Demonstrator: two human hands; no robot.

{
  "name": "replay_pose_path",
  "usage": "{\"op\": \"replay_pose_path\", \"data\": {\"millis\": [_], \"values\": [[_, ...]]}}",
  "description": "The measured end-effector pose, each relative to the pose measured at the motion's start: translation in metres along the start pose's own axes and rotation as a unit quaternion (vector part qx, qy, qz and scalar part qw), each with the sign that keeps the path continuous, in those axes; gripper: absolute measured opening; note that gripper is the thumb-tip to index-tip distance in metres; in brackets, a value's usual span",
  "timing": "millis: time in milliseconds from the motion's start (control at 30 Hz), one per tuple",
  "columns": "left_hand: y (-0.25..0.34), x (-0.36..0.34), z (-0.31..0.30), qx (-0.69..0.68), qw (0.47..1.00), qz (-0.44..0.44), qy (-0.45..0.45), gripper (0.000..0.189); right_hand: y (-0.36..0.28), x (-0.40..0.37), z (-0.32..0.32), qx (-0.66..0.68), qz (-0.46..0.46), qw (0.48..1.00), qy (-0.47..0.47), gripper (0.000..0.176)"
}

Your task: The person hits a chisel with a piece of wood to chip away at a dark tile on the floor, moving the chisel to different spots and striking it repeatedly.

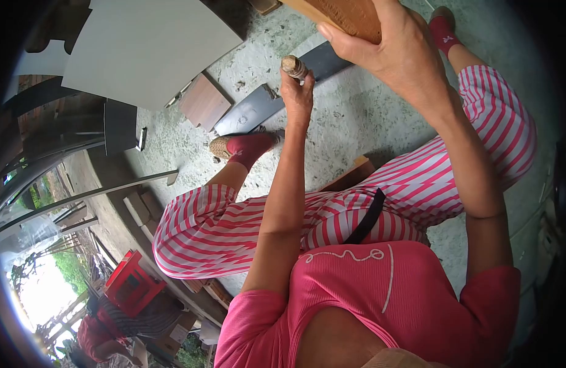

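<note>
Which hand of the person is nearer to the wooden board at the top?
Right. The right hand grips the wooden board; the left hand is just below it, holding a wooden handle.

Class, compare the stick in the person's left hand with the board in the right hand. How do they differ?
The stick is slim and round-ended; the board is broad and flat. The stick is pale and worn; the board is reddish-brown. The left hand closes round the stick; the right hand holds only the board's edge. Both look wooden.
</note>
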State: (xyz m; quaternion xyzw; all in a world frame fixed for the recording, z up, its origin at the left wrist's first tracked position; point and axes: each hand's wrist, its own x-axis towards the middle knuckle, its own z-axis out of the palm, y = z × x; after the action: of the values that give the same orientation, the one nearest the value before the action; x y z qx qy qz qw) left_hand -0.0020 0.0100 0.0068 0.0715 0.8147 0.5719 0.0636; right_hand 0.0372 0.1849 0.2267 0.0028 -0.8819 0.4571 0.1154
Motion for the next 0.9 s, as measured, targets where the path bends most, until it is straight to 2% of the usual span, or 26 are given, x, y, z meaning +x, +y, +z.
{"op": "replay_pose_path", "data": {"millis": [33,100,133,167,233,300,333,433,467,633,700,733,800,900], "values": [[0.003,0.000,0.001,-0.007,1.000,0.011,0.001,0.031,0.000,0.001,0.004,0.000,-0.001,1.000,0.001,0.087],[0.005,0.002,0.004,-0.020,1.000,0.004,-0.001,0.032,0.010,-0.001,0.019,-0.106,-0.171,0.969,0.144,0.067],[0.006,0.002,0.005,-0.018,1.000,0.012,0.001,0.035,0.018,-0.008,0.032,-0.066,-0.096,0.990,0.077,0.068],[0.006,0.002,0.005,-0.015,1.000,0.021,0.003,0.037,0.044,-0.017,0.051,-0.115,-0.098,0.988,0.034,0.069],[0.005,0.002,0.003,-0.011,0.999,0.031,0.003,0.040,0.061,-0.028,0.065,-0.063,0.063,0.983,-0.162,0.069],[0.002,0.006,-0.003,-0.095,0.995,-0.010,0.010,0.040,0.061,-0.030,0.064,-0.079,0.056,0.984,-0.151,0.068],[0.000,0.007,-0.005,-0.114,0.993,0.016,0.010,0.038,0.058,-0.031,0.064,-0.092,0.050,0.984,-0.145,0.068],[0.000,0.007,-0.009,-0.101,0.995,0.003,0.019,0.034,0.045,-0.023,0.045,-0.022,0.097,0.989,-0.114,0.066],[0.001,0.007,-0.010,-0.053,0.998,-0.006,0.024,0.031,0.045,-0.018,0.038,-0.029,0.118,0.986,-0.116,0.072],[-0.007,0.006,-0.009,-0.030,0.999,0.012,0.034,0.028,0.055,-0.010,0.031,-0.066,0.135,0.987,-0.065,0.072],[-0.007,0.005,-0.009,-0.067,0.996,0.018,0.058,0.028,0.056,-0.013,0.030,-0.083,0.120,0.988,-0.042,0.072],[-0.005,0.003,-0.009,-0.133,0.989,-0.015,0.055,0.027,0.055,-0.014,0.027,-0.084,0.123,0.988,-0.041,0.072],[-0.004,0.007,-0.012,-0.130,0.990,-0.018,0.056,0.027,0.048,-0.013,0.022,-0.072,0.166,0.979,-0.093,0.073],[0.000,0.010,-0.016,-0.129,0.989,-0.003,0.068,0.029,0.057,-0.016,0.029,-0.083,0.124,0.987,-0.056,0.073]]}}
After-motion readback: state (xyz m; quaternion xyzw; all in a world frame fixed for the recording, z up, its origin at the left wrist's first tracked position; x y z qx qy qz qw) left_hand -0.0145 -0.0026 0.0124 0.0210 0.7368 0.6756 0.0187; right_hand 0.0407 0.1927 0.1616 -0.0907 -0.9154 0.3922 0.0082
